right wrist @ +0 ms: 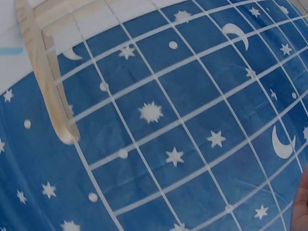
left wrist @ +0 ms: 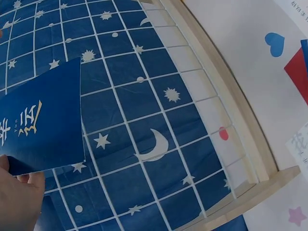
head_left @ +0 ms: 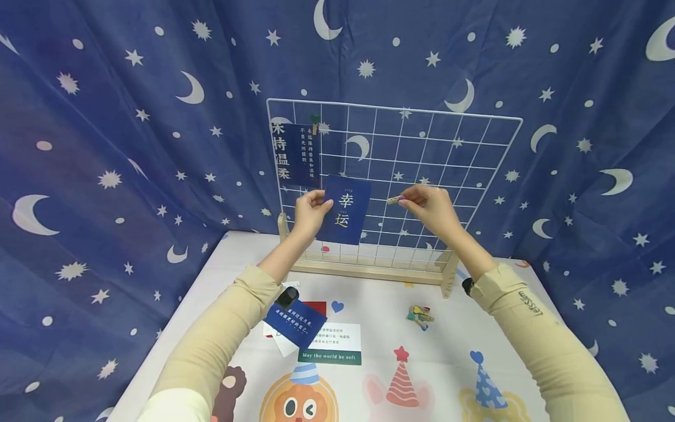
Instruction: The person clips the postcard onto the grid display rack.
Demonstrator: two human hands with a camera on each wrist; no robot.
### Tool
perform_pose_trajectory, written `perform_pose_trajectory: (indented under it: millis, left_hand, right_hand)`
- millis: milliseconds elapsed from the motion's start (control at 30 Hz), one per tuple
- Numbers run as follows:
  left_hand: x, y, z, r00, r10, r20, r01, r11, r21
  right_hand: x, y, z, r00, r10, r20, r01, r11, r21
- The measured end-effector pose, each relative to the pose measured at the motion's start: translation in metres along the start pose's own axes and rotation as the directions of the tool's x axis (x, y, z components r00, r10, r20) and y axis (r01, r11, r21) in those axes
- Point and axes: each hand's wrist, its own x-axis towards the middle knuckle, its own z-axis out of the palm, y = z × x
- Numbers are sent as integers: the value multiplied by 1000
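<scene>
Blue card with gold characters was pinched at its left edge by the left hand, held against the white wire grid near its middle. The right hand pinched a small wooden clip between thumb and fingertips, just right of the card. Held by one edge only, the card seemed likely to swing or slip, and the clip might miss both card and wire.
</scene>
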Motion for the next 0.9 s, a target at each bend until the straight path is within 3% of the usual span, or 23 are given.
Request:
perform_pose_trajectory:
  millis: [433, 900]
  left_hand:
    - [13, 22, 2, 997, 52, -65, -57, 995, -79]
    - [28, 36, 3, 996, 26, -87, -39, 988, -147]
  right_hand:
    - [40, -15, -23, 998, 2, -56, -3, 1000, -23]
    - [69, -33, -32, 996, 42, -78, -42, 999, -5]
